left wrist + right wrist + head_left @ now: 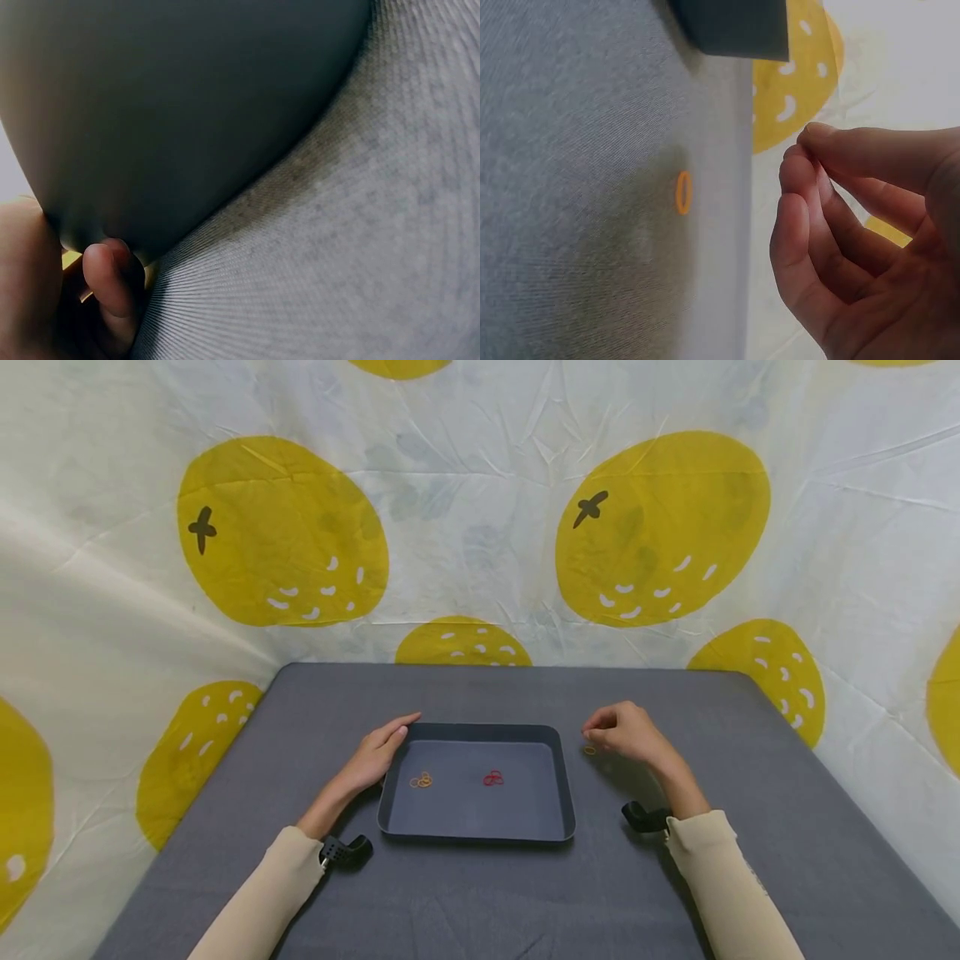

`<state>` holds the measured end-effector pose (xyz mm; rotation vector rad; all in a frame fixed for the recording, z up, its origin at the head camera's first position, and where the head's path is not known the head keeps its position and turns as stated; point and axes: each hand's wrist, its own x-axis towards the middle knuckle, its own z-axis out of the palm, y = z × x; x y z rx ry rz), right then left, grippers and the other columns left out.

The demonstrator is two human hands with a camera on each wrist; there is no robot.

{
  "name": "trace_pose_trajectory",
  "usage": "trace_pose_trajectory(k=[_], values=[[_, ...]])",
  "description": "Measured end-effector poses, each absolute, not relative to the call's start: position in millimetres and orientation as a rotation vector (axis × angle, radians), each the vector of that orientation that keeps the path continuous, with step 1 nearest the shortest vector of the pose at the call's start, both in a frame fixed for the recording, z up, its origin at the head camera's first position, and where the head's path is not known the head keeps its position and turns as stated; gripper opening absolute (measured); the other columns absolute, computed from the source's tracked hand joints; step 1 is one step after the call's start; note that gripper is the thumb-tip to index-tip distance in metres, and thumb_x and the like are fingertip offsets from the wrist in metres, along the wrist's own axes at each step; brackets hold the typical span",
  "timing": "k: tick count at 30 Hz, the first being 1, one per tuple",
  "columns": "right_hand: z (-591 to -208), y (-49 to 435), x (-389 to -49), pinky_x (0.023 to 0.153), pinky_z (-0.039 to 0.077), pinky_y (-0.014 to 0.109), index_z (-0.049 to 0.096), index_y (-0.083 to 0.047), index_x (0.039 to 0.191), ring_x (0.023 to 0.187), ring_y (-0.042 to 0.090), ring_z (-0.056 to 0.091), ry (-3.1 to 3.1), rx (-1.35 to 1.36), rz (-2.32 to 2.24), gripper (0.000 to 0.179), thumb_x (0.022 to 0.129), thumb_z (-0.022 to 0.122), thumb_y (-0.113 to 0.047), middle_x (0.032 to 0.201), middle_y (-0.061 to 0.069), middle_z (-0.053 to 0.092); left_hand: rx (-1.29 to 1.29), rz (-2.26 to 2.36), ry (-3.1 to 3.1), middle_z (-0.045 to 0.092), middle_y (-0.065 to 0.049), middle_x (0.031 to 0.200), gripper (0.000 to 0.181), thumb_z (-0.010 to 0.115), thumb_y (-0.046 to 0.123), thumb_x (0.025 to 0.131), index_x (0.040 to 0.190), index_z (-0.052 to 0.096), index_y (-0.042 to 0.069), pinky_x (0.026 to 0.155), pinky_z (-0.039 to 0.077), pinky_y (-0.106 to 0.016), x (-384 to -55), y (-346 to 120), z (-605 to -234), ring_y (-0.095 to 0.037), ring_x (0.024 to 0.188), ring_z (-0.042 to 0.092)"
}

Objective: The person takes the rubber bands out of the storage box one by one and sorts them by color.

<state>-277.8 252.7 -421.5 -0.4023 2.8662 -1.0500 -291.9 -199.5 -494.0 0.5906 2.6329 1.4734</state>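
Observation:
My left hand (pixel 372 756) grips the dark grey tray (pixel 476 838) at its far left corner. The thumb lies along the rim, and curled fingers (pixel 109 277) show against the tray's outer side in the left wrist view. To the right of the tray, my right hand (pixel 628 732) hovers over the table with thumb and fingertips pinched together; nothing shows between them. Just below it, a thin orange rubber band (pixel 679 193) lies on the cloth. Inside the tray are a cluster of orange rubber bands (pixel 424 781) on the left and red rubber bands (pixel 492 778) right of the middle.
A grey cloth (pixel 480 902) covers the table. Behind it and along the sides hangs a pale curtain (pixel 480 527) with large yellow fruit prints. Black wrist cameras sit under both sleeves, the right camera (pixel 645 817) standing beside the tray's right side.

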Motion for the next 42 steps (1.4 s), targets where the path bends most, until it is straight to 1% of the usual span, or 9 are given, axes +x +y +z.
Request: trace_pose_trajectory(k=[9, 13, 16, 22, 26, 28, 33, 37, 42], values=[[-414.4, 242.0, -274.9, 0.063, 0.051, 0.03, 0.079, 0.0, 0.103, 0.071, 0.021, 0.068, 2.86, -0.439, -1.061, 0.017, 0.097, 0.071, -0.014, 0.087, 0.017, 0.077, 0.582, 1.472, 2.642, 0.045, -0.012, 0.162, 0.046, 0.038, 0.035, 0.114, 0.157, 0.047, 0.022, 0.118, 0.037, -0.058, -292.3, -200.5, -494.6, -0.036, 0.146, 0.047], [-410.7, 235.6, -273.5, 0.065, 0.052, 0.032, 0.079, 0.0, 0.105, 0.074, 0.028, 0.07, 2.85, -0.476, -1.048, 0.018, 0.098, 0.07, -0.013, 0.091, 0.019, 0.077, 0.559, 1.459, 2.657, 0.049, -0.015, 0.158, 0.046, 0.038, 0.039, 0.114, 0.157, 0.048, 0.024, 0.086, 0.056, -0.048, -291.9, -200.6, -494.3, -0.031, 0.097, 0.072], [-407.1, 228.6, -273.0, 0.065, 0.052, 0.033, 0.078, 0.0, 0.108, 0.073, 0.026, 0.067, 2.845, -0.506, -1.039, 0.019, 0.098, 0.069, -0.013, 0.092, 0.018, 0.076, 0.538, 1.467, 2.645, 0.051, -0.017, 0.155, 0.046, 0.037, 0.039, 0.114, 0.156, 0.048, 0.025, 0.06, 0.053, -0.04, -291.8, -200.5, -494.5, -0.025, 0.057, 0.063], [-398.2, 207.0, -276.8, 0.066, 0.054, 0.034, 0.079, -0.002, 0.107, 0.079, 0.025, 0.07, 2.817, -0.584, -1.041, 0.019, 0.099, 0.069, -0.015, 0.096, 0.017, 0.077, 0.543, 1.485, 2.63, 0.05, -0.021, 0.156, 0.046, 0.038, 0.033, 0.114, 0.157, 0.048, 0.018, 0.066, 0.053, -0.038, -290.4, -199.6, -491.0, -0.021, 0.064, 0.064], [-391.5, 191.5, -280.4, 0.066, 0.055, 0.033, 0.079, -0.003, 0.107, 0.086, 0.032, 0.073, 2.776, -0.599, -1.065, 0.018, 0.098, 0.07, -0.016, 0.098, 0.018, 0.078, 0.525, 1.493, 2.611, 0.05, -0.02, 0.155, 0.046, 0.037, 0.034, 0.114, 0.157, 0.047, 0.02, 0.058, 0.053, -0.04, -289.5, -199.6, -489.7, -0.025, 0.052, 0.06], [-389.4, 183.1, -282.9, 0.065, 0.055, 0.033, 0.079, -0.003, 0.105, 0.083, 0.028, 0.073, 2.767, -0.618, -1.069, 0.017, 0.097, 0.071, -0.016, 0.097, 0.018, 0.078, 0.527, 1.493, 2.612, 0.051, -0.019, 0.154, 0.046, 0.038, 0.037, 0.114, 0.156, 0.048, 0.023, 0.053, 0.052, -0.04, -288.7, -200.1, -489.2, -0.023, 0.047, 0.057], [-387.5, 158.1, -286.9, 0.064, 0.053, 0.032, 0.08, -0.002, 0.104, 0.073, 0.015, 0.068, 2.75, -0.7, -1.05, 0.017, 0.096, 0.074, -0.015, 0.092, 0.015, 0.079, 0.541, 1.483, 2.643, 0.053, -0.016, 0.154, 0.046, 0.038, 0.039, 0.114, 0.155, 0.05, 0.024, 0.063, 0.052, -0.038, -293.3, -201.8, -495.5, -0.019, 0.059, 0.061], [-388.8, 137.3, -288.9, 0.066, 0.054, 0.031, 0.08, -0.004, 0.103, 0.073, 0.012, 0.068, 2.706, -0.776, -1.029, 0.015, 0.096, 0.074, -0.015, 0.092, 0.01, 0.079, 0.538, 1.49, 2.636, 0.052, -0.016, 0.155, 0.046, 0.039, 0.039, 0.113, 0.156, 0.05, 0.023, 0.062, 0.051, -0.039, -294.0, -202.0, -495.4, -0.022, 0.05, 0.057], [-393.4, 115.0, -292.3, 0.071, 0.055, 0.03, 0.081, -0.006, 0.102, 0.077, 0.013, 0.069, 2.64, -0.842, -1.022, 0.013, 0.096, 0.074, -0.015, 0.094, 0.005, 0.079, 0.531, 1.481, 2.638, 0.052, -0.014, 0.155, 0.046, 0.039, 0.04, 0.113, 0.155, 0.05, 0.025, 0.066, 0.053, -0.038, -293.1, -201.3, -493.6, -0.018, 0.061, 0.062]])
